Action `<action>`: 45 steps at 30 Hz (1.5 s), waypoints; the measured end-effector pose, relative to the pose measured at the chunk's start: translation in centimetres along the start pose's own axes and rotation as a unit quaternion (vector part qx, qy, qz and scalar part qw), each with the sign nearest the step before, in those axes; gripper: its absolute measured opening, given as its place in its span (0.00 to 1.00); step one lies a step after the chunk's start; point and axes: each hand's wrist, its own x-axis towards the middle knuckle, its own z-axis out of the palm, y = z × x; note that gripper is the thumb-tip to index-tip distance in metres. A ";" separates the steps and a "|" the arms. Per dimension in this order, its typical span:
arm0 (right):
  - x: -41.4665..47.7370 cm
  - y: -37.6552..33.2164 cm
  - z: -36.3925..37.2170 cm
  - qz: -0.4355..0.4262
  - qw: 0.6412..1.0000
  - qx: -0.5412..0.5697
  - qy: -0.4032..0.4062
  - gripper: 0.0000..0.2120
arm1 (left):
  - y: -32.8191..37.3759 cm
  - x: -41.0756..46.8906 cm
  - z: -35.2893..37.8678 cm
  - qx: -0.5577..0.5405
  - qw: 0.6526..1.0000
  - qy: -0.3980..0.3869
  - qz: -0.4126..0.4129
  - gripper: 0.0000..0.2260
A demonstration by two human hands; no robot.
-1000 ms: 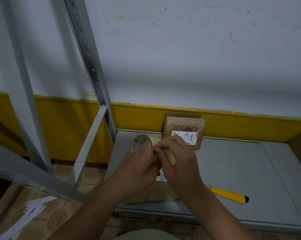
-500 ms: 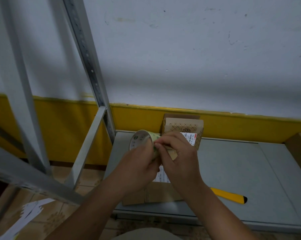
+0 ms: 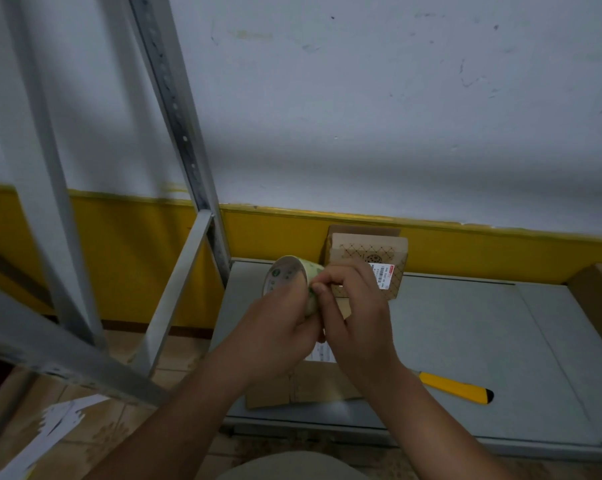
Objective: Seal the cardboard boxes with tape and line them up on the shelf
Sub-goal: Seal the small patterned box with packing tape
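My left hand (image 3: 278, 327) grips a roll of tape (image 3: 287, 271) held above the grey shelf (image 3: 465, 334). My right hand (image 3: 355, 313) pinches at the roll's outer edge with thumb and fingertips. Under both hands a flat cardboard box (image 3: 310, 382) with a white label lies at the shelf's front edge, mostly hidden. A second, patterned cardboard box (image 3: 368, 258) with a barcode label stands upright at the back against the yellow wall band.
A yellow utility knife (image 3: 455, 386) lies on the shelf to the right of my right wrist. Another brown box (image 3: 600, 306) sits at the far right edge. A slotted metal upright (image 3: 175, 116) and braces stand at left. White paper scraps (image 3: 57, 424) lie on the tiled floor.
Both hands with the tape roll have stayed nearly in place, shifting only slightly. My right fingers keep working at the roll's edge.
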 end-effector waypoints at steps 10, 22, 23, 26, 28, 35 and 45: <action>0.6 0.4 -2.1 -0.083 0.992 -0.039 -0.083 0.10 | 0.0 -0.6 -1.1 -0.084 0.995 -0.053 -0.022 0.08; 2.8 0.0 -2.6 -0.040 0.976 -0.023 -0.214 0.09 | 1.4 -0.7 -2.4 -0.152 0.980 -0.118 -0.041 0.07; 2.8 -0.2 -2.7 -0.019 0.974 -0.016 -0.225 0.08 | 1.7 -0.7 -2.6 -0.157 0.979 -0.124 -0.034 0.07; 3.1 -0.5 -3.6 0.041 0.970 0.014 -0.239 0.07 | 1.8 -0.8 -3.3 -0.132 0.984 -0.123 -0.009 0.04; 3.1 -0.5 -4.3 0.061 0.971 0.034 -0.230 0.08 | 2.0 -0.9 -3.5 -0.121 0.987 -0.104 0.005 0.04; 2.2 -0.8 -4.3 0.077 0.976 0.058 -0.198 0.07 | 1.5 -1.1 -3.1 -0.214 0.972 -0.088 -0.025 0.07; 1.8 -0.8 -5.1 0.095 0.969 0.072 -0.217 0.08 | 0.6 -1.0 -2.7 -0.306 0.943 -0.129 -0.033 0.09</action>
